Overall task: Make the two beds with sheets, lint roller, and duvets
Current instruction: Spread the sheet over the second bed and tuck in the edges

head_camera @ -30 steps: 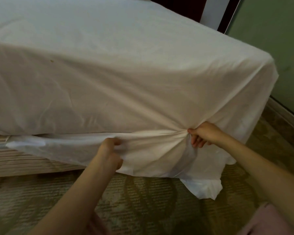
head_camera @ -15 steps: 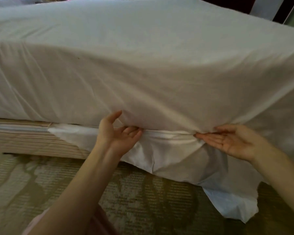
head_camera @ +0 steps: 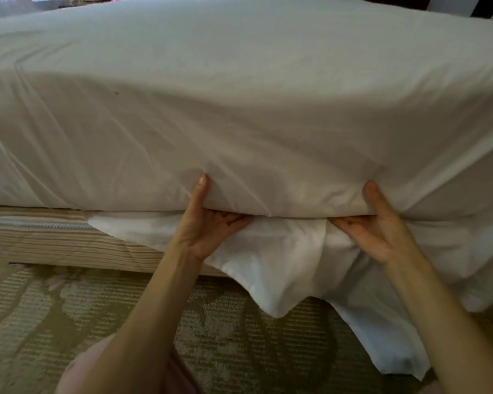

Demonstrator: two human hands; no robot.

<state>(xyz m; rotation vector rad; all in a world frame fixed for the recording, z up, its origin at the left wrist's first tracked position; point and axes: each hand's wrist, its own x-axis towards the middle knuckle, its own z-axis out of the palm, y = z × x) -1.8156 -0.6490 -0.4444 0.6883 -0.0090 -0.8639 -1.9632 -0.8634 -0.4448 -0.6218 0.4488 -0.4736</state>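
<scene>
We see left hand and right hand palm-up, fingers straight, pushed under the sheet at the bed edge; thumbs press it, gripping nothing; loose corner hangs over carpet.

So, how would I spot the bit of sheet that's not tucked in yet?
Find the big white mattress. Under its lower edge, between the left hand and right hand, a loose flap of sheet hangs toward the carpet. Unlike the taut cloth above, it droops in limp points.
</scene>
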